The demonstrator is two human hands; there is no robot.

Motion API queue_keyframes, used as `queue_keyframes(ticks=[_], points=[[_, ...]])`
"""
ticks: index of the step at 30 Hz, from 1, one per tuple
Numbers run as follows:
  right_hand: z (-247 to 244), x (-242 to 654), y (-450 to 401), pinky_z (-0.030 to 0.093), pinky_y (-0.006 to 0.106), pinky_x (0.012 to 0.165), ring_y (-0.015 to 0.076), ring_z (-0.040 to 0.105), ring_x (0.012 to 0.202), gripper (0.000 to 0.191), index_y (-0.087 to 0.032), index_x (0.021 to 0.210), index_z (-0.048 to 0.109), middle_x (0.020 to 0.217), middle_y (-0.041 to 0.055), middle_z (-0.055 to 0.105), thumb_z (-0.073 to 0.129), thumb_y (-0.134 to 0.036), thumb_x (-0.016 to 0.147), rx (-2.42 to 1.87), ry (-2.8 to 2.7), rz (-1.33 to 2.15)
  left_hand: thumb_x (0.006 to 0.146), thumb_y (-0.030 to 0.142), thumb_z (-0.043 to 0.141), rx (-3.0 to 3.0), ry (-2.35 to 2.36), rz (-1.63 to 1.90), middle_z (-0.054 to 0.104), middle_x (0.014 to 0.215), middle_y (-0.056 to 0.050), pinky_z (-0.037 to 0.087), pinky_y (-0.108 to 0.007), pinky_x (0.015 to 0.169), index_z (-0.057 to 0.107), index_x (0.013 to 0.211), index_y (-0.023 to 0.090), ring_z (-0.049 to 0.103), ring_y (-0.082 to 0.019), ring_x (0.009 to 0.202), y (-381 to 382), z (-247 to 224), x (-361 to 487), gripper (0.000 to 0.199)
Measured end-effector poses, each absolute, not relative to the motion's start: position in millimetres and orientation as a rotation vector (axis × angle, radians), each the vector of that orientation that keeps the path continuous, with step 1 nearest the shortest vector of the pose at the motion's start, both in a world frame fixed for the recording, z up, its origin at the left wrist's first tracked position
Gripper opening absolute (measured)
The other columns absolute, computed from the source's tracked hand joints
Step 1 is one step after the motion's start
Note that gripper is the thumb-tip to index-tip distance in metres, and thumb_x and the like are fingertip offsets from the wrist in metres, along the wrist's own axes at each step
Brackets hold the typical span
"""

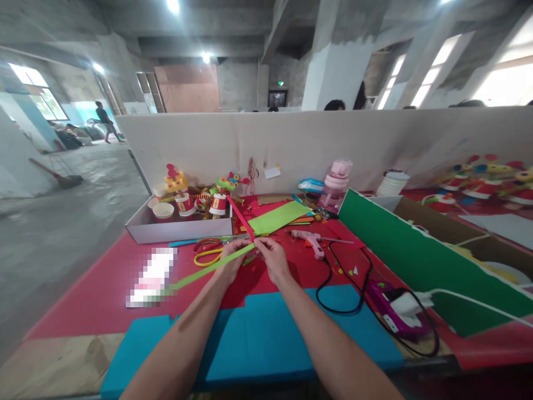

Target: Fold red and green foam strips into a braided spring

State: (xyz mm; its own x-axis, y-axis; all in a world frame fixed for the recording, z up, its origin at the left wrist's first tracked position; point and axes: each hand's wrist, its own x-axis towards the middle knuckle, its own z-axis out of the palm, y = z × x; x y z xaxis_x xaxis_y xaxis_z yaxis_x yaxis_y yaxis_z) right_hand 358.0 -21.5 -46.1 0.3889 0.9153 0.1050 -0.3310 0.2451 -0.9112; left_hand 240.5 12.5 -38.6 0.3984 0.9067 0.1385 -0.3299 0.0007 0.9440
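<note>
Above the red table covering, my left hand [234, 260] and my right hand [271, 256] meet with fingertips nearly touching. Both pinch the spot where a light-green paper strip [200, 273] and a pink-red paper strip [240, 215] cross or join; the exact overlap is hidden by the fingers. The green strip runs down to the left, the red one up and away. Scissors with yellow and red handles [208, 256] lie just left of my left hand. To the right of my right hand rests a pink glue gun [310, 241]. Beyond the hands lies a green paper sheet [283, 216].
A white box [179, 230] at back left holds paper cups and cup figures. A blurred-out bright rectangle [154, 278] lies left. At right stand a green-sided box [416, 261] and a purple power strip [395, 311] with cables. A white partition [200, 139] closes the back.
</note>
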Motion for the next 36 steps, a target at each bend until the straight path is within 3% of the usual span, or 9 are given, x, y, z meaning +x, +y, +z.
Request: queue_keyframes(ticks=[5,11,15,22,36], points=[[-44.3,359.4,-19.3,0.046,0.024,0.059,0.0106,0.053,0.058,0.029,-0.020,0.076,0.066,0.065,-0.0033,0.061,0.078,-0.041,0.060,-0.835,-0.626,0.981,0.061,0.030,0.080,1.249,0.594,1.029,0.067,0.082,-0.004,0.046,-0.023,0.064,0.066,0.092,0.015,0.058,-0.012,0.068,3.2,-29.0,241.6,0.038],[-41.1,358.9,-23.0,0.047,0.022,0.059,0.0089,0.054,0.057,0.028,-0.019,0.074,0.068,0.065,-0.0036,0.063,0.080,-0.038,0.058,-0.845,-0.644,1.100,0.064,0.037,0.077,1.222,0.719,1.105,0.060,0.062,0.000,0.040,-0.021,0.056,0.065,0.076,0.013,0.052,-0.009,0.056,7.1,-27.7,240.8,0.029],[-37.2,360.1,-25.5,0.051,0.026,0.064,0.0112,0.058,0.060,0.029,-0.018,0.074,0.069,0.067,-0.0019,0.066,0.081,-0.038,0.057,-0.865,-0.695,1.169,0.064,0.039,0.076,1.227,0.759,1.054,0.063,0.062,-0.003,0.040,-0.022,0.055,0.066,0.074,0.011,0.053,-0.011,0.056,13.3,-32.1,239.5,0.031],[-31.7,360.6,-29.4,0.053,0.029,0.059,0.0132,0.058,0.053,0.029,-0.018,0.067,0.067,0.054,-0.0026,0.062,0.079,-0.042,0.056,-0.966,-0.717,1.147,0.064,0.037,0.075,1.266,0.772,1.050,0.063,0.062,-0.003,0.040,-0.022,0.055,0.065,0.070,0.011,0.054,-0.011,0.056,11.4,-33.8,239.4,0.028],[-32.0,364.2,-30.7,0.051,0.028,0.055,0.0127,0.057,0.049,0.031,-0.017,0.068,0.067,0.051,-0.0022,0.061,0.079,-0.043,0.057,-0.976,-0.763,1.180,0.066,0.032,0.073,1.211,0.718,1.029,0.057,0.052,-0.002,0.037,-0.023,0.052,0.062,0.060,0.012,0.048,-0.009,0.049,15.1,-37.0,239.3,0.024]])
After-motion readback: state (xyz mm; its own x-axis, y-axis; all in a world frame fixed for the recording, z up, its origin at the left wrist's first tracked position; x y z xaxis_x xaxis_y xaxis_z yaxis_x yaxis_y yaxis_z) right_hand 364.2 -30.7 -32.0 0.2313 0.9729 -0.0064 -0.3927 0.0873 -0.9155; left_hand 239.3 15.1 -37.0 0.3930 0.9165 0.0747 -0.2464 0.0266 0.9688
